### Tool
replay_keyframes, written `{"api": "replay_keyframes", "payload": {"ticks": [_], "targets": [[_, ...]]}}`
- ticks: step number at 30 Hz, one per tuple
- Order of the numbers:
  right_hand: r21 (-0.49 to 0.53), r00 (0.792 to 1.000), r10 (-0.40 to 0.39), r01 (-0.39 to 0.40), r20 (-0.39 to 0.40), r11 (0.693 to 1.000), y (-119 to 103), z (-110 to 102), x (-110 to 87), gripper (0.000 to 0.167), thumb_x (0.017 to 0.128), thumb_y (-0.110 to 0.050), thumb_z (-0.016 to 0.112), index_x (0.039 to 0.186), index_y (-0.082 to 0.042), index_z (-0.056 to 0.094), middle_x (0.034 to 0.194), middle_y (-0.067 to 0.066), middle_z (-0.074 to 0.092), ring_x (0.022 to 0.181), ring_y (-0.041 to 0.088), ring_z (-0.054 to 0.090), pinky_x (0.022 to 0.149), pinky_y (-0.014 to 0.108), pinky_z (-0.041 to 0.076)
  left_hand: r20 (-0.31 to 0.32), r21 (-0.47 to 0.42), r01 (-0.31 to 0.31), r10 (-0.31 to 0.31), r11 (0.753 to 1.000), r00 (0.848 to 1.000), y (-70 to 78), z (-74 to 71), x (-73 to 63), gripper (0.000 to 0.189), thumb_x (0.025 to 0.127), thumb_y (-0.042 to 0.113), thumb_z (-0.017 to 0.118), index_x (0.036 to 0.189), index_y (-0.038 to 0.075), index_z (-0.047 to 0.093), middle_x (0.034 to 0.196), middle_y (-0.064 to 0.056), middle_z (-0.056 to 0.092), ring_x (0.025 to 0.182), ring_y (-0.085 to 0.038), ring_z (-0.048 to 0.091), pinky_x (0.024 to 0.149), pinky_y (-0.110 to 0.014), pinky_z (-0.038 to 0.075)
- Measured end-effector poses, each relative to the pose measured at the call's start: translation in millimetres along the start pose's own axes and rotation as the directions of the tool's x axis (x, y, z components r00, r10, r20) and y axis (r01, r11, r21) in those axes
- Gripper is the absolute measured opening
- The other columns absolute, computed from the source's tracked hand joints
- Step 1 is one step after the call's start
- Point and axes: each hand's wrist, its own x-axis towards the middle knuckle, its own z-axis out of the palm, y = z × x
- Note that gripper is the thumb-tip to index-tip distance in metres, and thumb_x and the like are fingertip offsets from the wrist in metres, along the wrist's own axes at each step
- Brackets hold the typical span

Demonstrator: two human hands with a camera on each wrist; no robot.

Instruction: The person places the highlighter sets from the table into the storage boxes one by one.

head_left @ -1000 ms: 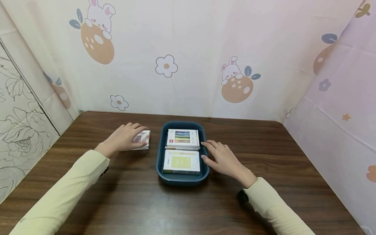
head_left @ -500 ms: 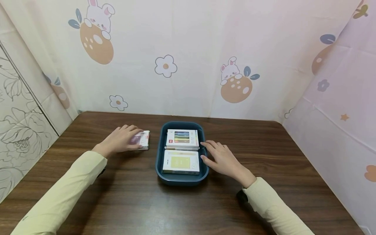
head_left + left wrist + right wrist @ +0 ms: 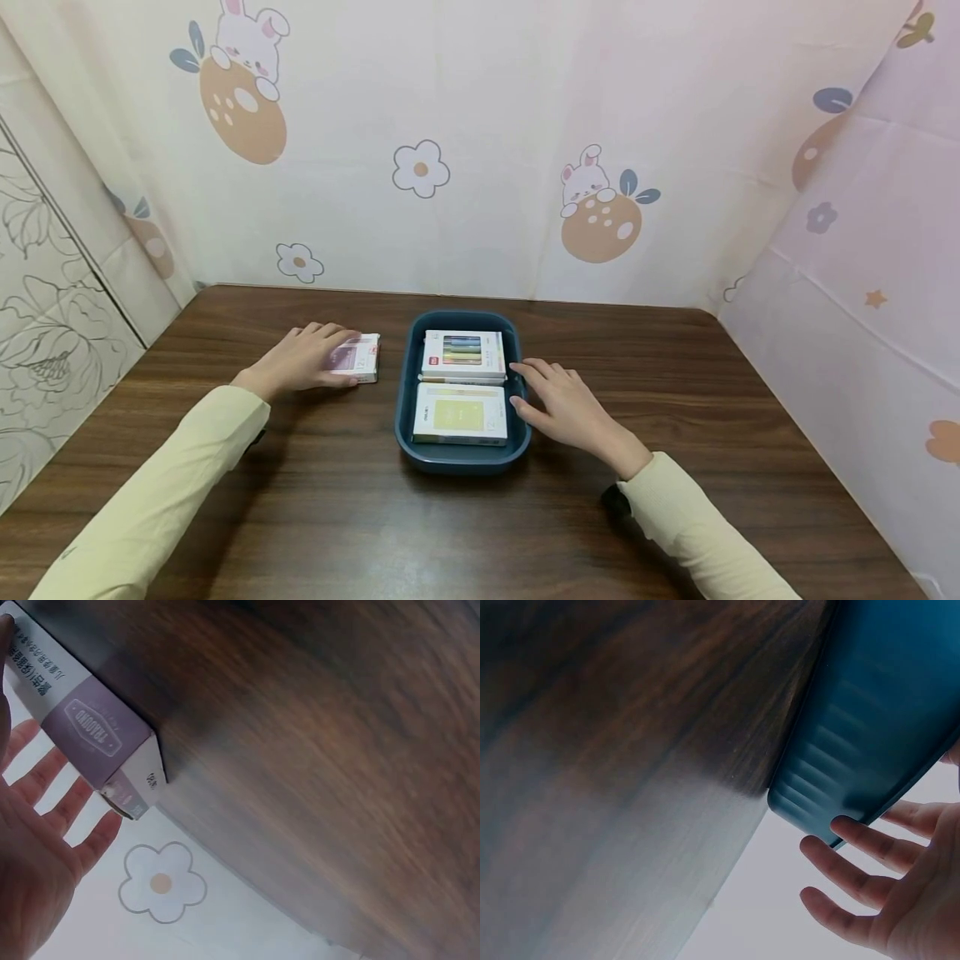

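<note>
My left hand lies over a purple-and-white cardboard box on the table. In the left wrist view, the thumb is on the near long side of the box and the fingers reach behind its far side. The right end of the box sticks out beyond the fingertips. My right hand rests relaxed at the right side of a blue plastic tray, with its fingertips at the rim. Inside the tray lie a white box with a window of coloured sticks and a white box with a yellow-green panel.
The brown wooden table carries everything. A pale curtain printed with rabbits and flowers hangs behind it, with more cloth along the right side. The table's back edge runs a little beyond the tray.
The left hand has slid left along the purple-and-white box, baring more of its top. The right hand, tray and boxes keep their places; the head view has shifted slightly.
</note>
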Motion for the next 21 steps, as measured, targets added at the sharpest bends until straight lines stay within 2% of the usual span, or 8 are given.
{"api": "replay_keyframes", "payload": {"ticks": [8,21], "targets": [[-0.008,1.0,-0.001,0.001,-0.003,1.0,0.1,0.8,0.0,0.051,0.091,-0.041,0.049,0.133,-0.013,0.046,0.132,0.012,0.049,0.115,0.031,0.05,0.091,0.05,0.041,0.017,-0.024,0.012,-0.012,1.0,1.0,-4.2,4.2,0.8,0.078,0.072,0.057,0.067,0.132,0.013,0.046,0.127,-0.011,0.052,0.114,-0.035,0.047,0.087,-0.056,0.036],[0.0,1.0,0.007,-0.007,0.004,1.0,-0.6,-0.6,-0.3,0.051,0.091,-0.042,0.049,0.133,-0.013,0.046,0.132,0.012,0.048,0.116,0.031,0.05,0.092,0.05,0.04,0.044,-0.055,0.033,-0.031,0.998,0.999,-2.6,1.1,2.5,0.075,0.07,0.053,0.071,0.131,0.016,0.049,0.125,-0.013,0.053,0.11,-0.036,0.047,0.089,-0.057,0.036]]}}
